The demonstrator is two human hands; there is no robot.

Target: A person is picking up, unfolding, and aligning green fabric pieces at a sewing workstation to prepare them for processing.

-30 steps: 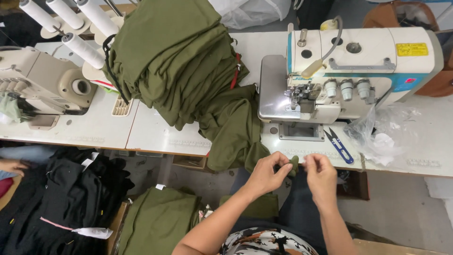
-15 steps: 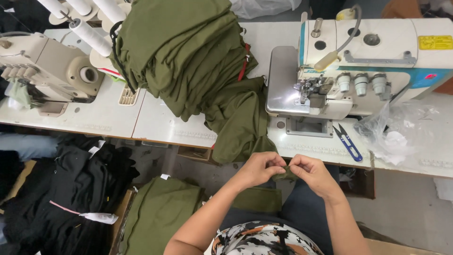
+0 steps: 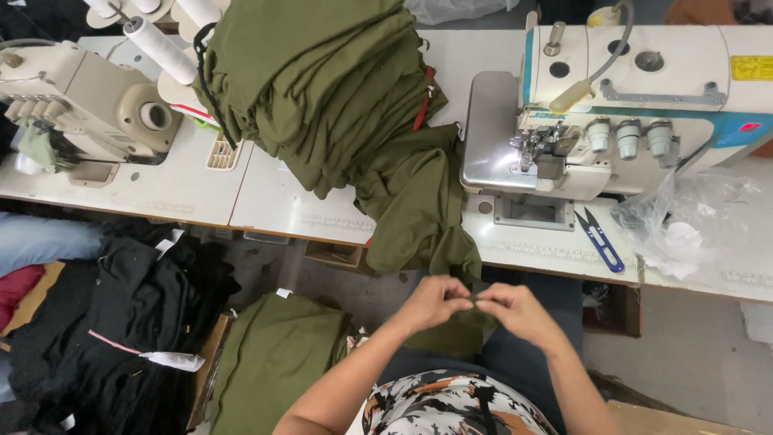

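My left hand (image 3: 436,304) and my right hand (image 3: 518,310) meet over my lap, fingertips pinched together on the edge of an olive-green fabric piece (image 3: 419,213) that hangs down from the table. That piece trails from a tall stack of folded olive-green fabric (image 3: 322,80) on the white table (image 3: 282,201). A white overlock sewing machine (image 3: 612,105) stands just beyond my hands, to the right. What exactly sits between my fingertips is too small to make out.
Blue thread snips (image 3: 600,239) and a crumpled clear plastic bag (image 3: 700,221) lie right of the machine. A second beige machine (image 3: 88,101) with white thread cones (image 3: 157,44) stands at left. Black garments (image 3: 121,322) and more olive fabric (image 3: 274,362) are piled on the floor.
The view has shifted so the table and machine sit further right. My hands have drawn closer together and stay pinched on the fabric edge.
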